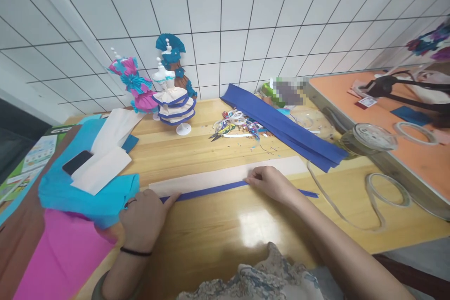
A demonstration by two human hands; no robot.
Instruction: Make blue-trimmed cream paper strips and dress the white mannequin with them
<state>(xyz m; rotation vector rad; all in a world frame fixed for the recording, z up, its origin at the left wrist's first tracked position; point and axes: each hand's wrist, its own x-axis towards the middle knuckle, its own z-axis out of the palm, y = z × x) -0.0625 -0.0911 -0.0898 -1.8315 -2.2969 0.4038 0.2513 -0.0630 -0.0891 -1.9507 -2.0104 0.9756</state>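
One cream strip, flat on one wooden table; one narrow blue strip, along its near edge; one right hand, thumb and forefinger pinching the blue strip; one left hand, thumb laid at the strips' left end, its grip otherwise impossible to tell; beyond, one blue sheet, slanting beside one scrap heap; three dressed miniature mannequins, near one tiled wall; at left, one phone on cyan paper.

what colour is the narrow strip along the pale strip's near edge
The narrow strip is deep blue; it shows best in the head view.
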